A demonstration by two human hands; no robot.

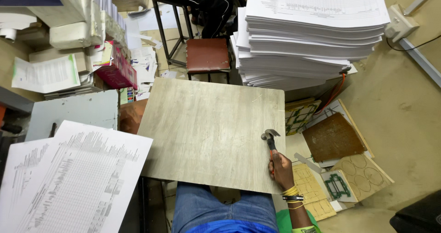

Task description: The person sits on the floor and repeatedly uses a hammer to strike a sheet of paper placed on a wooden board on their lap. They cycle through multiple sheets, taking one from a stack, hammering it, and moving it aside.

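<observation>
A right hand (pixel 280 169), wrist ringed with yellow and dark bangles, is closed around the handle of a small claw hammer (pixel 270 139), whose steel head rests on the near right corner of a pale wood-grain board (pixel 206 132). The grip sits low on the handle, apparently to give the head room to swing. The board lies flat across the seated person's lap, above blue trousers (pixel 216 210), serving as a makeshift desk. The left hand is out of view. To the left, printed sheets of tables (pixel 78 178) fan out beside the board, within reach. Behind it stands a red-seated stool (pixel 207 54), and to its right a tall stack of printed paper (pixel 312 31) rises from the floor. At the right, beside the hammer hand, cardboard pieces, one with circular cut-outs (pixel 363 173), and a brown board (pixel 333 139) lie scattered on the floor.
</observation>
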